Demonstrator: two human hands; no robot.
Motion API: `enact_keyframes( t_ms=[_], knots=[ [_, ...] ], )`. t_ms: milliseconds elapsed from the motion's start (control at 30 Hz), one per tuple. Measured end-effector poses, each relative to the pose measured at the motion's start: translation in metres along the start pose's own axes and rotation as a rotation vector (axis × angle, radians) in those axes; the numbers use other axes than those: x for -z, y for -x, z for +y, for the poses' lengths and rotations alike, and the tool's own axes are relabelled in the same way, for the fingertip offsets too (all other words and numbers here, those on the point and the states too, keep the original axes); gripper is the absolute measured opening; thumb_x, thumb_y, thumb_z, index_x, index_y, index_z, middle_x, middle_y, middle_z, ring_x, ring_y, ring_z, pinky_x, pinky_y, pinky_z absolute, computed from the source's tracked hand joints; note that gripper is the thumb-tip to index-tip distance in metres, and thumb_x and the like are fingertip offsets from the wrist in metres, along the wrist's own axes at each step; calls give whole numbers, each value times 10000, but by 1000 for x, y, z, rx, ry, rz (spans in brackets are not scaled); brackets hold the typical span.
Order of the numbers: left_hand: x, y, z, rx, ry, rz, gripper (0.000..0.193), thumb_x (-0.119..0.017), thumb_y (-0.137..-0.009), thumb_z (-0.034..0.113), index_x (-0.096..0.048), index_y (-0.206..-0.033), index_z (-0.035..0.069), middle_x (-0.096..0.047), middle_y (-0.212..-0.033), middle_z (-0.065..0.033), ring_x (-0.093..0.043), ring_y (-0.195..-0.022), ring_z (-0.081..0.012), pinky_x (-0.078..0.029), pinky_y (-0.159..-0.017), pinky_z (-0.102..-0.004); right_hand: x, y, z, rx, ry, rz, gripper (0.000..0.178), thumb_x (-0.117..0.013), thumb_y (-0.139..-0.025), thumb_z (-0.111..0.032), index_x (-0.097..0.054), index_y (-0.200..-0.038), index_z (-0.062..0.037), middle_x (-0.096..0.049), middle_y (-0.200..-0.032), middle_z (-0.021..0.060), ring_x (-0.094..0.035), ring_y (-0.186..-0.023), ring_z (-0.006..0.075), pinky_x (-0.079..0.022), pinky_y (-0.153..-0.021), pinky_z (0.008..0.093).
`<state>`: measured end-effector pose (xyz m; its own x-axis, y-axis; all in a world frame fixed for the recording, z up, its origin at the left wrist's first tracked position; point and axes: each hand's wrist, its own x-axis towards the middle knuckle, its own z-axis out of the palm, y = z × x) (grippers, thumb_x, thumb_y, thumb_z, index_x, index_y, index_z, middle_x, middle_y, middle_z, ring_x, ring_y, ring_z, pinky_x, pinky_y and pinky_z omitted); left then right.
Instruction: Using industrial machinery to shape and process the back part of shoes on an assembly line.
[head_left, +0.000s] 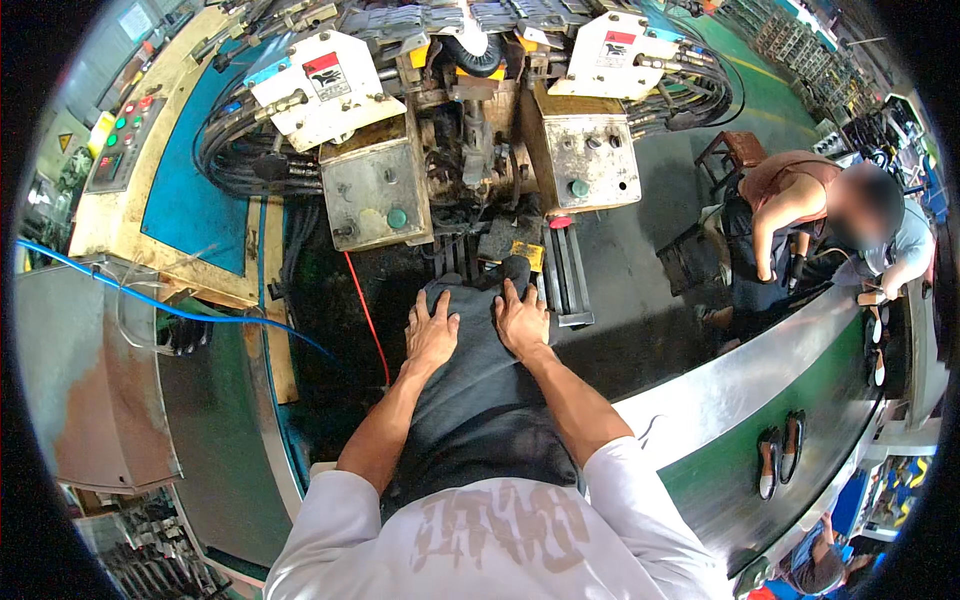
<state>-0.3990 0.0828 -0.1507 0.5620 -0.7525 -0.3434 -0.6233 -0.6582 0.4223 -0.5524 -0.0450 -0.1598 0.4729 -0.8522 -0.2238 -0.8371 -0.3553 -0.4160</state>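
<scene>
My left hand [432, 328] rests on my left knee with its fingers spread and nothing in them. On the other knee lies my right hand [522, 320], likewise spread and holding nothing. Dark trousers [465, 395] cover the legs under both palms. Beyond my knees stands a large, grease-stained machine [475, 150]. Its left metal control box [372, 190] carries a green button [398, 218]. Its right control box [590, 155] has another green button [578, 187], with a red button [560, 221] below. Both hands are apart from the machine.
A pair of dark shoes [780, 455] sits on a green conveyor belt [715, 490] at right, behind a metal rim [700, 395]. A co-worker [785, 210] bends beyond it. A blue hose [190, 315] and a red cord [368, 315] run at left.
</scene>
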Motion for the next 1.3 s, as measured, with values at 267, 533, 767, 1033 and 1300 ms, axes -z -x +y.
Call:
enact_keyframes(
  t_ms=[267, 533, 767, 1033, 1300],
  knots=[
    [24, -43, -66, -336, 151, -109, 530, -692, -1044, 338, -625, -1499, 74, -535, -1576, -279, -533, -1436, -467, -448, -1193, -513, 5, 4, -12, 20, -21, -37, 570, -518, -1115, -455, -489, -1640, -235, -424, -1634, 276, -505, -1420, 505, -445, -1159, 621],
    [177, -103, 11, -532, 678, 383, 280, -633, -1093, 146, -721, -1287, -36, -800, -1120, -116, -730, -1022, -168, -568, -934, -335, 3, 3, -5, 27, -38, -28, 568, -514, -1118, -448, -481, -1642, -230, -430, -1627, 277, -514, -1408, 505, -446, -1159, 621],
    [270, -140, 106, -391, 782, 247, 486, -557, -1161, 361, -638, -1443, -25, -754, -1312, -142, -710, -1204, -222, -527, -1066, -375, 6, 1, -1, -15, -60, -13, 557, -499, -1117, -465, -510, -1621, -229, -470, -1598, 286, -562, -1365, 494, -458, -1146, 612],
    [278, -202, 176, -146, 1057, 41, 570, -552, -1129, 523, -642, -1390, 24, -748, -1311, -176, -722, -1141, -312, -497, -1070, -462, 2, -12, 16, -63, -65, 8, 548, -502, -1115, -456, -528, -1600, -204, -517, -1550, 276, -573, -1346, 487, -478, -1122, 595],
    [251, -248, 189, -128, 1569, -466, 550, -740, -1018, 542, -676, -1314, 82, -764, -1201, -67, -713, -1114, -252, -565, -1044, -473, 10, -33, 18, -64, -106, 55, 495, -538, -1098, -431, -619, -1503, -158, -624, -1426, 282, -632, -1270, 490, -509, -1085, 582]
  ],
)
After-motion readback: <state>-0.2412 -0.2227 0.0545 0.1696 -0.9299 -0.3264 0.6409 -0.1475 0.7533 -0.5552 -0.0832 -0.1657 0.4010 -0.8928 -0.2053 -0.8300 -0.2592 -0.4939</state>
